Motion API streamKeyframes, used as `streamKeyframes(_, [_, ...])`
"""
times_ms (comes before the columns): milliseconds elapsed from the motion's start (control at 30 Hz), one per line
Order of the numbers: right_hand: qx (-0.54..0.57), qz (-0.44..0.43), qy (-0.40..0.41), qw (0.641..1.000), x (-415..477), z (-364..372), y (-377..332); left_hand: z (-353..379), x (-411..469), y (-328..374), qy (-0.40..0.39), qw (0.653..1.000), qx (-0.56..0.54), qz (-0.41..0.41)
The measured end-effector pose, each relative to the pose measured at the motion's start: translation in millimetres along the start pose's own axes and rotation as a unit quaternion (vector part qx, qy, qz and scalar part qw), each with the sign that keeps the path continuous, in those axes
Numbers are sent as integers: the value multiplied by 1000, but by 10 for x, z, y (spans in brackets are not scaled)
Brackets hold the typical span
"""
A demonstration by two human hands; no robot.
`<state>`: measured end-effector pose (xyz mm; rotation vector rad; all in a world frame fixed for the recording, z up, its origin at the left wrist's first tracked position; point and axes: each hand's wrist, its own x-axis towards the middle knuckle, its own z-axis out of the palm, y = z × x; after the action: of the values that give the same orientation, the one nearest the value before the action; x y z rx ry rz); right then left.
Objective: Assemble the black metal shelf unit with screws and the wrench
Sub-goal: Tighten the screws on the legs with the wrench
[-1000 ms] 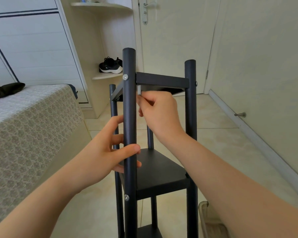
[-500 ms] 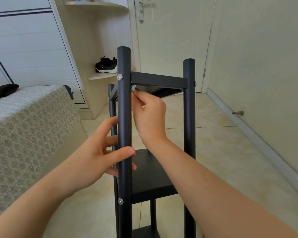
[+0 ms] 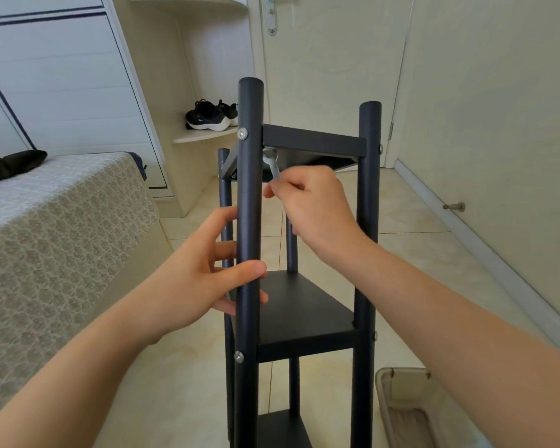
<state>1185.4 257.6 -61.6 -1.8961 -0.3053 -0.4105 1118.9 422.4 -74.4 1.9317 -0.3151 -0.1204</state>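
The matte black shelf unit (image 3: 304,305), round tubular posts and flat square shelves, stands on glossy tiles (image 3: 408,218). The left hand (image 3: 201,279) curls round the front post (image 3: 250,189); the right hand (image 3: 314,205) pinches the flat silver wrench (image 3: 273,166) under the top shelf (image 3: 314,143), now swung lower than before

The tall black metal shelf unit (image 3: 307,313) is matte and plain on every post and panel. Its round screw heads (image 3: 242,134) are bright silver, like the small flat metal wrench (image 3: 274,166). The grey-beige bed cover (image 3: 62,227) carries a repeating lace-like pattern. The black sneakers (image 3: 209,116) have white soles. The glossy floor tiles (image 3: 411,218) are cream.
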Motion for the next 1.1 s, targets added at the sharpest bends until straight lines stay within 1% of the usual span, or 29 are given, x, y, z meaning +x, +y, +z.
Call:
streamKeyframes(233, [1, -20, -1, 1000, -60, -102, -105, -6, -33, 5, -1, 1000, -4, -2])
streamKeyframes(700, [-16, -61, 9, 998, -34, -23, -78, 19, -43, 20, -19, 1000, -10, 1])
streamKeyframes(800, [-19, -81, 30, 996, -26, 34, -15, 21, -49, 15, -19, 1000, -5, 6])
streamKeyframes(1000, [9, -149, 103, 983, 31, 200, 122, 21, -52, 10, -21, 1000, -1, 12])
streamKeyframes(1100, [14, -166, 130, 977, 42, 277, 136, 14, -50, 10, -22, 1000, 2, 13])
